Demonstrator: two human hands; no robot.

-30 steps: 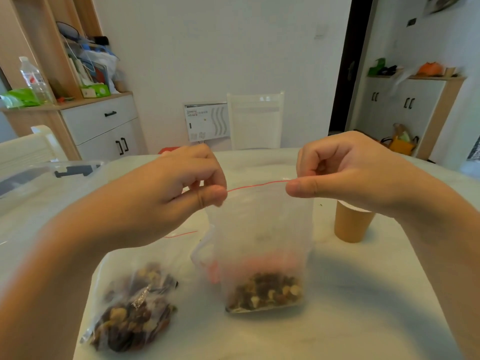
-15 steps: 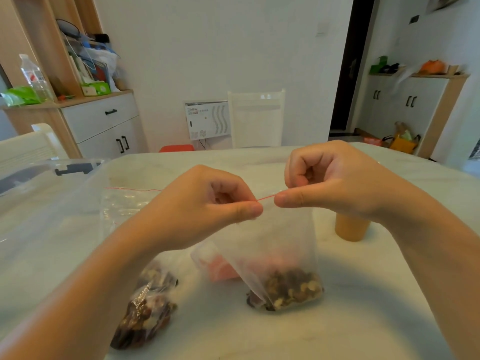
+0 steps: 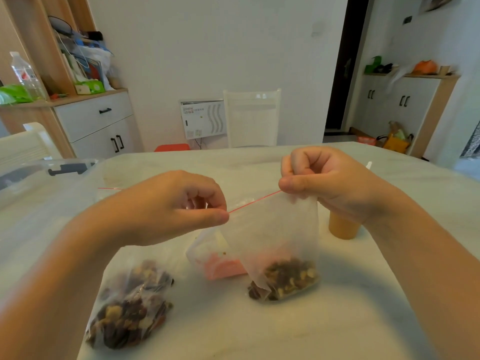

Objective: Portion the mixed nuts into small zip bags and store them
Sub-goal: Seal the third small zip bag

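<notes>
A: Where is the small zip bag (image 3: 275, 237)?

B: Near the middle of the desk (image 3: 337, 320), upright, its base resting on the surface with mixed nuts (image 3: 285, 279) settled at the bottom. Its red seal line (image 3: 253, 202) slopes up from left to right.

A: And the hands?

B: The left hand (image 3: 166, 209) pinches the left end of the seal between thumb and curled fingers. The right hand (image 3: 324, 180) pinches the right end, held higher, its fingers curled round the bag's top corner.

A: Anything else nearby?

B: A larger bag of nuts (image 3: 130, 305) lies on the near left. Just behind the small bag sits a clear pouch with something pink (image 3: 220, 266) inside. A tan paper cup (image 3: 342, 227) stands to the right, partly hidden by the right wrist. A clear plastic bin (image 3: 39, 175) sits at the far left.
</notes>
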